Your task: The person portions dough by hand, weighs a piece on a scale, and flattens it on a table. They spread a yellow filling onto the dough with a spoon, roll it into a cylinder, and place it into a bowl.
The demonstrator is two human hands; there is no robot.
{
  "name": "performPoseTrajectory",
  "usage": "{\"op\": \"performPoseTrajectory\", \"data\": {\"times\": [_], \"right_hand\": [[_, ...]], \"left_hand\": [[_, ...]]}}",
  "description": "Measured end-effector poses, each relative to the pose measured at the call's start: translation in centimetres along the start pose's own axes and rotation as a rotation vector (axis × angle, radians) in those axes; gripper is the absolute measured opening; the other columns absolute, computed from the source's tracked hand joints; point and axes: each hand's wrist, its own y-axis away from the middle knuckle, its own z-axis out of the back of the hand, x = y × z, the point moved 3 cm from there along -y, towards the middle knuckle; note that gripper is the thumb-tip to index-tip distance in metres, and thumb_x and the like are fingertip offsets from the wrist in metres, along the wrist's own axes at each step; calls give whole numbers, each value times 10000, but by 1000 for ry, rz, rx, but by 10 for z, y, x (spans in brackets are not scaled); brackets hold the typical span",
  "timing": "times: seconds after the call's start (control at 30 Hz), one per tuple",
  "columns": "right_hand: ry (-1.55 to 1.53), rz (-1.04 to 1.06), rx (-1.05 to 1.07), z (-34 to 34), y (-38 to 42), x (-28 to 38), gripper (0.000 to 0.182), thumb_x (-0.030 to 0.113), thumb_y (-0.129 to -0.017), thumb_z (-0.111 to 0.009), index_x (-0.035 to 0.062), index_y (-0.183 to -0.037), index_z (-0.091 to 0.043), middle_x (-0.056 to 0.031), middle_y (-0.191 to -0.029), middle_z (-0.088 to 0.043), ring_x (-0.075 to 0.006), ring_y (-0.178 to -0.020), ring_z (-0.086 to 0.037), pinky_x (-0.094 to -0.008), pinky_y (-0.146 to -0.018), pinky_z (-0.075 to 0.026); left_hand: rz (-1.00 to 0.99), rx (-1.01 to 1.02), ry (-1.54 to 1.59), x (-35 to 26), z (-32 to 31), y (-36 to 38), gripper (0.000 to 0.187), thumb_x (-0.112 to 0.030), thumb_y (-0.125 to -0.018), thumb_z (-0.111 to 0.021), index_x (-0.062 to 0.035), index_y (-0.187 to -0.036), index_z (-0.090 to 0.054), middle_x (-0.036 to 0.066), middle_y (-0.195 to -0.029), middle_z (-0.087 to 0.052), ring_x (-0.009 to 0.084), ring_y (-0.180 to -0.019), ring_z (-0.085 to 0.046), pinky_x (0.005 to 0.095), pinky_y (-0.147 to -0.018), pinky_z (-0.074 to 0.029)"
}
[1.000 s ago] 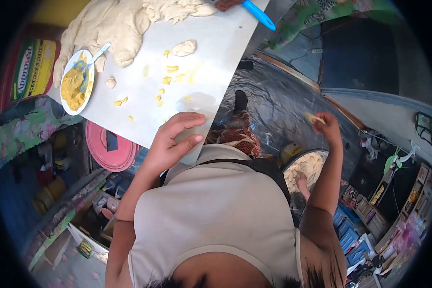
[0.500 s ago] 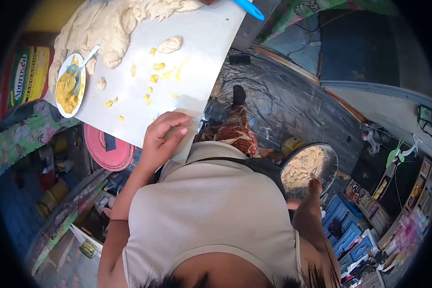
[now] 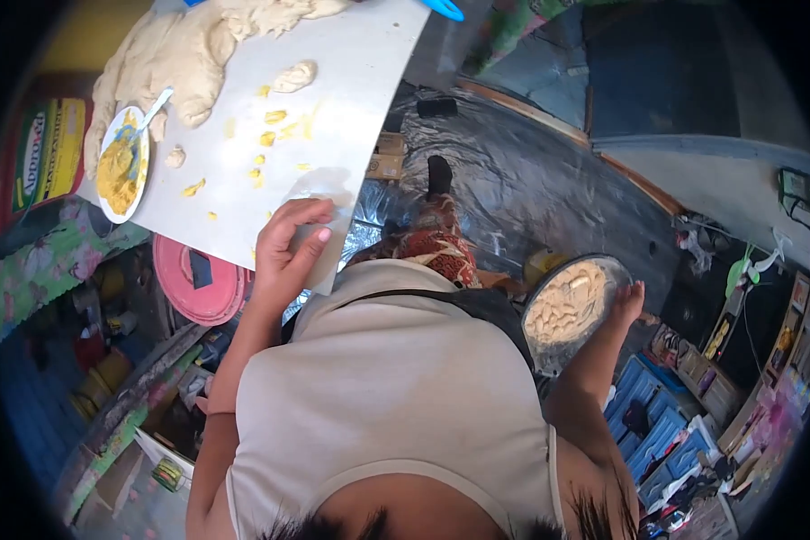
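Observation:
Near the corner of the white tabletop (image 3: 243, 166), my left hand (image 3: 292, 241) rests with fingers loosely curled, thumb apart and nothing visible in it. Yellow smears and small lumps dot the surface beyond it. A large mass of dough (image 3: 180, 67) lies at the back left, with a small dough piece (image 3: 295, 77) to its right. At the left edge, a white plate (image 3: 136, 200) holds yellow spread (image 3: 117, 171) and a spoon. On my right side, my right hand (image 3: 628, 306) grips the rim of a tilted dark basin (image 3: 549, 358) containing many pale dough pieces (image 3: 565, 304).
A red tub with a margarine label (image 3: 49, 148) stands beyond the plate. Below the table edge is a pink round lid (image 3: 216, 301). Dark shiny sheeting (image 3: 522, 180) covers the floor around my foot. Blue crates (image 3: 657, 418) and clutter are at the lower right.
My right hand has moved from over the dough pieces outward to the basin's rim, and the basin looks more tilted. My left hand stays by the table edge, while the view has shifted slightly.

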Motion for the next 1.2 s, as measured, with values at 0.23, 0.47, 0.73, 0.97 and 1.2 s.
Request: {"op": "performPoseTrajectory", "data": {"times": [0.23,0.47,0.73,0.97,1.2], "right_hand": [[258,480,644,-286,211,31,291,68,-867,-661,103,-1155,-640,-31,-1120,-627,-126,-1030,-573,-280,-873,-466],[447,1252,1516,-440,476,49,242,57,-822,-664,47,-1064,-664,-147,-1059,-638,-304,-1023,-604,-363,-906,-463],[644,1399,1829,-532,542,25,329,125,-798,-678,48,-1116,-646,-164,-1043,-629,-347,-997,-582,-407,-881,-465],[1004,1517,1923,-554,552,11,324,120,-800,-679,71,-1120,-658,-118,-1028,-642,-310,-984,-577,-409,-866,-456],[669,1735,1777,-531,564,12,319,160,-836,-661,131,-1153,-661,-60,-1207,-608,-272,-1134,-529,-448,-1010,-334]], "left_hand": [[-187,-4,-54,-15,6,12,288,-88,-840,-656,-16,-1117,-628,136,-1013,-662,278,-940,-622,385,-876,-477],[-161,-404,-119,-12,35,33,270,-13,-847,-640,-2,-1117,-631,141,-984,-660,244,-897,-629,345,-842,-487],[11,-831,-57,3,70,61,261,-23,-915,-597,28,-1172,-597,119,-1068,-617,185,-977,-607,297,-875,-482],[59,-998,-116,3,67,73,267,-77,-886,-649,4,-1139,-629,121,-987,-654,176,-890,-621,292,-802,-491],[136,-1085,-103,9,58,84,270,-78,-881,-651,6,-1137,-631,114,-998,-651,171,-889,-619,287,-804,-489]]}}
